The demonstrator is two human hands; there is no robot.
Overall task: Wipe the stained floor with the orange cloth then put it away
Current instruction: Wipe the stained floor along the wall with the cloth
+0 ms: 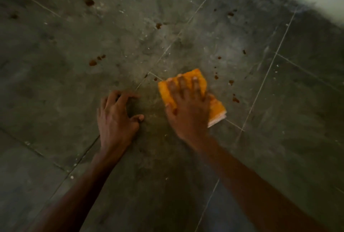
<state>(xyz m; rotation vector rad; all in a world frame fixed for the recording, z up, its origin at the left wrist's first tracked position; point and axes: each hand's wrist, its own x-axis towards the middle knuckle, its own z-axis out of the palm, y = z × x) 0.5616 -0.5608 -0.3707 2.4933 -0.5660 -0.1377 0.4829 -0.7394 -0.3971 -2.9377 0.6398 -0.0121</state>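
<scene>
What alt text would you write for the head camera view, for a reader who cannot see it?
A person's right hand presses a folded orange cloth flat on a grey tiled floor, while the left hand braces on the tiles beside it. Brown stains dot the floor beyond and to the right of the cloth.

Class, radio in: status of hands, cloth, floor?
Right hand flat on orange cloth, wiping. Left hand braced on floor. Brown stains remain. Nothing blocking.
</scene>
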